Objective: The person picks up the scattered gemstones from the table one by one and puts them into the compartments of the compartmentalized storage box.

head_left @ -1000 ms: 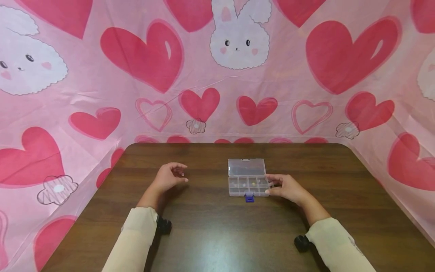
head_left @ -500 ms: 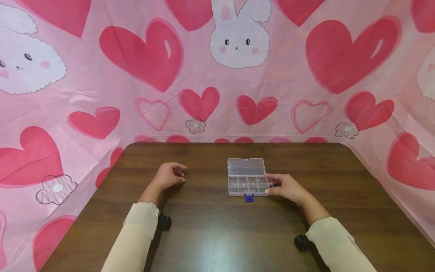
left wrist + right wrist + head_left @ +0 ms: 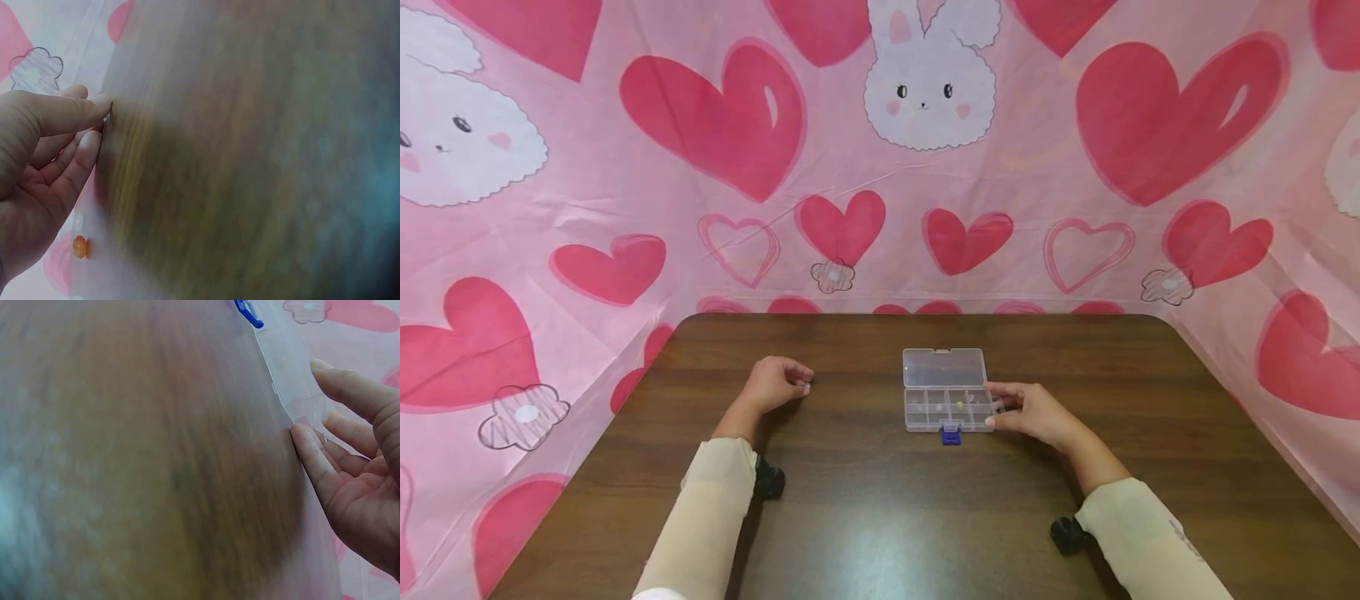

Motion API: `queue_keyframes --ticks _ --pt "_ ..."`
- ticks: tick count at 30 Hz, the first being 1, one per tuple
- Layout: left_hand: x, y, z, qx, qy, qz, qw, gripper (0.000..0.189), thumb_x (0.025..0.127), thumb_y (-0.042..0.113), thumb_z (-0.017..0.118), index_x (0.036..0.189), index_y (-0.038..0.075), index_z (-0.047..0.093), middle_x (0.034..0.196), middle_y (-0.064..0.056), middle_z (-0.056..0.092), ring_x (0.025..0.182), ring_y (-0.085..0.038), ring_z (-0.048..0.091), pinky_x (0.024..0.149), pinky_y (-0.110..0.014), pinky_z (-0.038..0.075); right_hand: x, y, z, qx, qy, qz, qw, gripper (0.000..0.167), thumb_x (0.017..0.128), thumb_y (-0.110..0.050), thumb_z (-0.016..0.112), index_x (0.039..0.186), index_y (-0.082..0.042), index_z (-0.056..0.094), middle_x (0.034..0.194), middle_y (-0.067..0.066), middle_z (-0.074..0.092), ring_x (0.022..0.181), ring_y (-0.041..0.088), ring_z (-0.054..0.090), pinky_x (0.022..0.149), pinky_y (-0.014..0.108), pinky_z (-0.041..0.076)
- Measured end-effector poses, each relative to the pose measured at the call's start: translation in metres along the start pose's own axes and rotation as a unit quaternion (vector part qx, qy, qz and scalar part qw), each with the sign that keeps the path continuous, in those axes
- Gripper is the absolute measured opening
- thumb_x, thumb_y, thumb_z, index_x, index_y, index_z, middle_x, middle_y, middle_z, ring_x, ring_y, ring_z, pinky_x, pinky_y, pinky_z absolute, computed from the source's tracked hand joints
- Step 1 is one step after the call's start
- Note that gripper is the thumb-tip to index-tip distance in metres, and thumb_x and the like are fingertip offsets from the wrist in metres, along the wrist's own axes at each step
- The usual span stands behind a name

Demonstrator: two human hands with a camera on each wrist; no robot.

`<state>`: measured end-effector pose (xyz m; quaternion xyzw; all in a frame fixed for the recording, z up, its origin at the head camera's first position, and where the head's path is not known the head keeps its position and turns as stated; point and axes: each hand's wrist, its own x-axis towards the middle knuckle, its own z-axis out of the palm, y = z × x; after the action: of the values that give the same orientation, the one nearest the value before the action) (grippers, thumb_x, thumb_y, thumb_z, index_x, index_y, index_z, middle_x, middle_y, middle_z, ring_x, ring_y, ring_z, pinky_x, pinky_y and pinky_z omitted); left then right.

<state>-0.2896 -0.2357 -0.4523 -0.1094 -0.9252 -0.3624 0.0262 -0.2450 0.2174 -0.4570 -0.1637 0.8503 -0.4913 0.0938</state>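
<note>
Left fingers [image 3: 78, 165] have drawn together; right fingers [image 3: 312, 456] hold one open box [image 3: 943, 388].

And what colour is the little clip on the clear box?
The clip is blue; the head view shows it best.

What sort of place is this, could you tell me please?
Probably an indoor workspace arranged for small handwork. A wood-grain table stands before a pink patterned cloth hung behind it and along both sides, and an open plastic box with compartments lies on it.
</note>
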Motion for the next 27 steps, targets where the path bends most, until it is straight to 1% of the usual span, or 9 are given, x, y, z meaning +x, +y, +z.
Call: queue_keyframes --ticks 2,4,9,13,16,19,22,24,27 --pt "-0.001 0.0 0.0 0.004 0.002 -0.01 0.9999 0.014 0.078 0.007 0.081 0.092 0.006 0.077 0.083 -0.003 0.074 0.079 -0.017 0.067 0.08 -0.039 0.053 0.0 0.0 0.0 0.003 -0.002 -0.002 1.0 0.066 0.08 -0.014 0.081 0.135 0.007 0.052 0.11 0.019 0.066 0.099 0.028 0.061 0.073 0.024 0.052" --pt "-0.001 0.001 0.0 0.005 0.003 -0.011 0.9999 0.012 0.079 0.008 0.081 0.09 0.006 0.077 0.082 -0.003 0.073 0.079 -0.017 0.066 0.079 -0.039 0.053 -0.001 0.0 -0.001 0.007 -0.001 -0.001 1.0 0.066 0.08 -0.014 0.081 0.135 0.007 0.052 0.11 0.018 0.066 0.099 0.028 0.061 0.073 0.024 0.052" --pt "-0.001 0.003 0.002 -0.003 -0.001 0.005 1.0 0.011 0.079 0.009 0.081 0.087 0.005 0.076 0.08 -0.003 0.073 0.076 -0.016 0.067 0.078 -0.038 0.054 -0.001 0.0 -0.002 0.002 0.001 -0.001 1.0 0.065 0.08 -0.013 0.081 0.135 0.007 0.052 0.11 0.018 0.066 0.099 0.028 0.061 0.073 0.024 0.052" --pt "-0.001 0.004 0.004 -0.016 -0.001 0.01 0.9998 0.012 0.079 0.009 0.082 0.088 0.004 0.076 0.08 -0.003 0.072 0.075 -0.015 0.067 0.078 -0.037 0.054 0.0 0.0 -0.002 0.0 0.0 0.003 1.0 0.066 0.08 -0.015 0.081 0.136 0.006 0.052 0.11 0.017 0.066 0.099 0.028 0.061 0.074 0.024 0.052" --pt "0.0 0.006 0.006 -0.04 0.0 0.005 0.9992 0.013 0.079 0.008 0.081 0.09 0.002 0.075 0.08 -0.004 0.072 0.073 -0.014 0.066 0.074 -0.034 0.055 0.0 0.0 -0.002 0.0 -0.002 0.004 1.0 0.066 0.081 -0.016 0.081 0.136 0.006 0.052 0.11 0.017 0.066 0.099 0.027 0.06 0.074 0.024 0.051" --pt "-0.001 0.008 0.007 -0.075 -0.009 -0.01 0.9971 0.015 0.08 0.005 0.079 0.093 -0.001 0.074 0.081 -0.006 0.072 0.07 -0.015 0.066 0.069 -0.032 0.056 0.0 0.0 -0.003 0.003 -0.005 0.004 1.0 0.066 0.081 -0.015 0.081 0.136 0.006 0.051 0.111 0.017 0.066 0.098 0.027 0.06 0.074 0.024 0.051" --pt "-0.002 0.01 0.008 -0.113 -0.027 -0.034 0.9927 0.018 0.082 0.005 0.078 0.098 -0.002 0.074 0.083 -0.008 0.071 0.07 -0.016 0.066 0.068 -0.031 0.057 0.0 -0.001 -0.002 0.005 -0.007 0.003 1.0 0.066 0.081 -0.014 0.08 0.136 0.007 0.051 0.111 0.018 0.066 0.098 0.027 0.06 0.074 0.024 0.051" --pt "-0.004 0.012 0.008 -0.13 -0.04 -0.046 0.9897 0.02 0.083 0.006 0.077 0.101 0.0 0.074 0.085 -0.008 0.071 0.072 -0.017 0.067 0.069 -0.032 0.057 -0.001 -0.002 -0.002 0.006 -0.007 0.004 0.9999 0.066 0.081 -0.014 0.08 0.136 0.007 0.051 0.111 0.018 0.066 0.098 0.027 0.06 0.074 0.024 0.051" --pt "-0.005 0.015 0.009 -0.151 -0.061 -0.052 0.9854 0.021 0.084 0.009 0.077 0.104 0.002 0.074 0.089 -0.007 0.072 0.075 -0.018 0.067 0.07 -0.034 0.057 -0.002 -0.002 -0.002 0.006 -0.006 0.005 1.0 0.066 0.081 -0.013 0.08 0.136 0.007 0.051 0.111 0.018 0.066 0.099 0.028 0.06 0.074 0.024 0.051"
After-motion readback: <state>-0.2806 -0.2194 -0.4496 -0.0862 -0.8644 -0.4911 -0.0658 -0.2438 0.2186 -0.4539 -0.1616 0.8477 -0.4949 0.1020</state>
